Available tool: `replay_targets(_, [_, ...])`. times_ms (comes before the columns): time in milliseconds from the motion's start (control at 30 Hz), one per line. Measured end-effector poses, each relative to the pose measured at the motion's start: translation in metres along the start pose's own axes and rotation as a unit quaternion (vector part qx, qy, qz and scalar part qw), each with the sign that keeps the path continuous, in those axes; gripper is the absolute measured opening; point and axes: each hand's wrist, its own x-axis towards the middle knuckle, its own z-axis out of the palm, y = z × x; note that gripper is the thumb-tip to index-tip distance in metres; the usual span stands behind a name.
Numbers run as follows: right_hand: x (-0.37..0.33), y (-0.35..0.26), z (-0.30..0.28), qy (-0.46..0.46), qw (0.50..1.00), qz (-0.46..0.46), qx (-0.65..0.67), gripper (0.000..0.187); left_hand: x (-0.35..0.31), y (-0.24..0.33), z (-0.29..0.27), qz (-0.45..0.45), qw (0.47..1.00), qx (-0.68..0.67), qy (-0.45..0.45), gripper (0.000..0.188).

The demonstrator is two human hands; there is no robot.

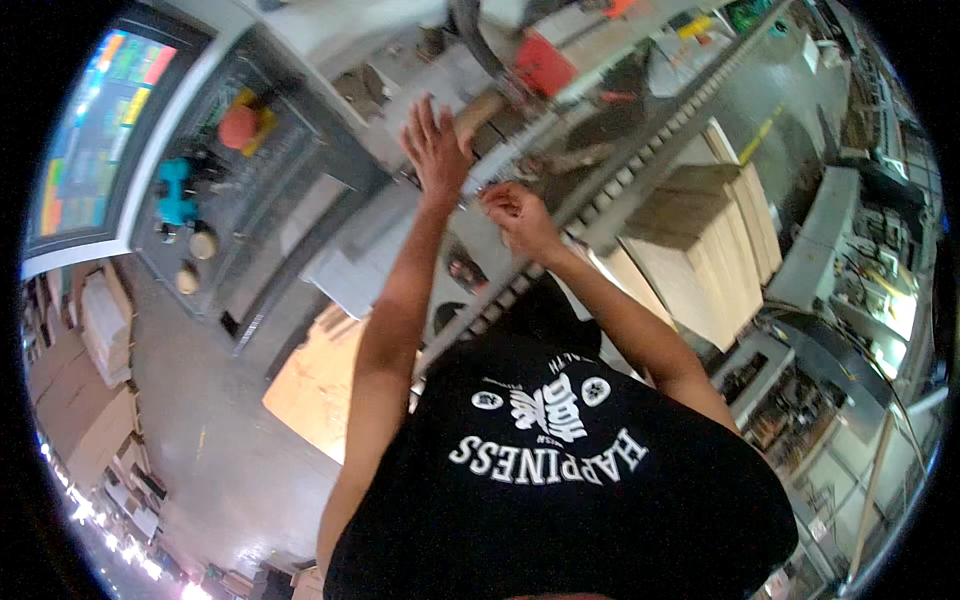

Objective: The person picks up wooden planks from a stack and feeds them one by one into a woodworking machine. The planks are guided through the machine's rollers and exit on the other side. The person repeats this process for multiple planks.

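Note:
My left hand [437,158] reaches over the machine, its fingers spread apart and nothing visible in them. A tan, wood-coloured piece [482,112] lies just beyond its thumb side, and I cannot tell whether they touch. To the right and a little nearer, my right hand [517,220] has its fingers curled together in a pinch. Whatever those fingers hold, if anything, is too small to make out. Both hands are above a metal machine bed, beside a long toothed rail [610,187] that crosses the view diagonally.
Boards are stacked [705,250] right of the rail. A wooden panel [322,375] is left of my forearm. On the left stand a screen [100,130] and a grey panel with a round red knob [238,127] and a teal object [177,192]. A dark hose [470,40] and red part [543,65] are ahead.

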Motion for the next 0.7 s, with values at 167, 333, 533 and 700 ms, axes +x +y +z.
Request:
replay_targets(167, [-0.128, 0.018, -0.057, 0.133, 0.928, -0.027, -0.346, 0.035, 0.025, 0.006, 0.001, 0.01, 0.999, -0.036, 0.033, 0.071])
replay_targets(333, [-0.228, 0.06, -0.14, 0.211, 0.838, 0.11, -0.492, 0.063, -0.015, -0.004, -0.029, -0.016, 0.999, -0.031, 0.01, 0.049])
replay_targets(533, [-0.258, 0.108, -0.201, 0.216, 0.719, 0.29, -0.594, 0.078, -0.102, -0.008, -0.077, -0.033, 0.997, -0.067, 0.015, 0.048])
replay_targets(700, [-0.271, 0.144, -0.23, 0.197, 0.695, 0.247, -0.646, 0.064, -0.142, 0.021, -0.092, -0.039, 0.991, -0.126, -0.033, 0.048])
